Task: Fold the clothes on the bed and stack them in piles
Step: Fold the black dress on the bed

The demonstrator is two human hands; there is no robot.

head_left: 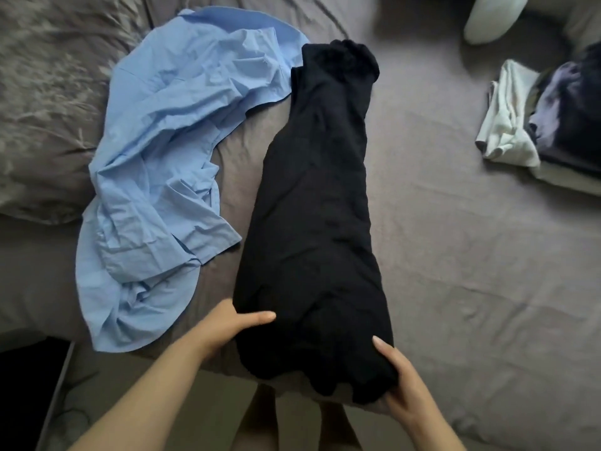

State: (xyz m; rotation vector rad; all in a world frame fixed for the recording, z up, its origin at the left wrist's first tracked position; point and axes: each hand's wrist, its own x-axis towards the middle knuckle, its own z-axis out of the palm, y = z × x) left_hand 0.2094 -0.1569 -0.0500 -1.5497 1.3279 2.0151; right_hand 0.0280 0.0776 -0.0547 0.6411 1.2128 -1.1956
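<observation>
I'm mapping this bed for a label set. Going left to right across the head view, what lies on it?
Grey duvet → blue shirt → black garment, gripped by left hand and right hand → pile of folded clothes.

Taupe-sheeted bed (455,255), rumpled grey pillow (42,109), white pillow (487,17)

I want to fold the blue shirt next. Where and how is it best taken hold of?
Probably by the hem corner nearest the person, at the blue shirt's lower end, coming in from the bed's near edge on the left. It lies crumpled in a long curve with that end spread flat, while its far end tucks against the black garment that both hands now grip.
</observation>
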